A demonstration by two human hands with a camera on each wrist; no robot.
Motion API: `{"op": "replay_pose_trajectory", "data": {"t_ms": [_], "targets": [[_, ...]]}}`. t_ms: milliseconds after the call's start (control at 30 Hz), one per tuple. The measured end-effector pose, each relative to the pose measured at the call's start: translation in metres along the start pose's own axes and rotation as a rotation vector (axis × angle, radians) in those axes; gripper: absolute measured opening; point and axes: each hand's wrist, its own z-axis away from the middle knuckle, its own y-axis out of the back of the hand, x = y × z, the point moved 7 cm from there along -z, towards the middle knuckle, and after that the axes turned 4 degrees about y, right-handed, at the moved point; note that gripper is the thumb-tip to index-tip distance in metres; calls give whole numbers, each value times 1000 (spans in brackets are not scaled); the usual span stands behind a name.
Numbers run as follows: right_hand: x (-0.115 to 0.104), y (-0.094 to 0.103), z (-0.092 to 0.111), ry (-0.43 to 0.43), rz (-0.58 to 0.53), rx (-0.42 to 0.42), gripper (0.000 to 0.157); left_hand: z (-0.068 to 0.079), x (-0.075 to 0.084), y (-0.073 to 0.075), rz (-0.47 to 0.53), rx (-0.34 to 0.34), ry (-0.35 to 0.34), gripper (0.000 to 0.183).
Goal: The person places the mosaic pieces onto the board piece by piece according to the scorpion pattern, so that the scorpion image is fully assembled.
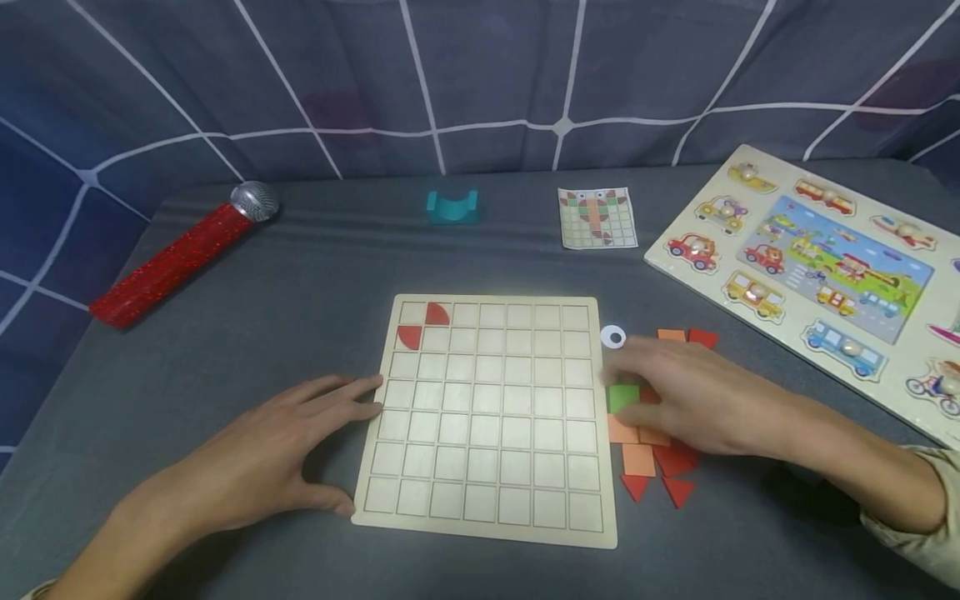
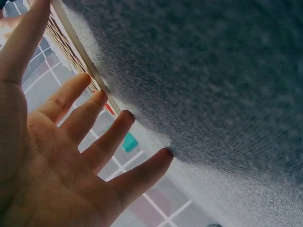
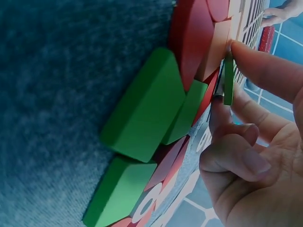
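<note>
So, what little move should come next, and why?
Probably lift the flat green square piece onto the pale wooden grid board: the right hand pinches it, the board holds only two red quarter-circle pieces, and the small white printed card shows green cells. The exact cell is hard to tell.

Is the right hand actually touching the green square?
Touching. The right wrist view shows the right hand pinching the green square between its fingers.

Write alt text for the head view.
A person's right hand pinches a green square among loose red and orange pieces beside a gridded board, while the left hand touches the board's left edge. Two red quarter-circles lie near the board's top-left corner.
</note>
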Motion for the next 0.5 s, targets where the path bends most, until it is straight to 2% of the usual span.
{"op": "replay_pose_trajectory", "data": {"t_ms": [500], "targets": [[0,-2,5,24,96,-11,42,1,-1,0,8,-4,4,92]]}}
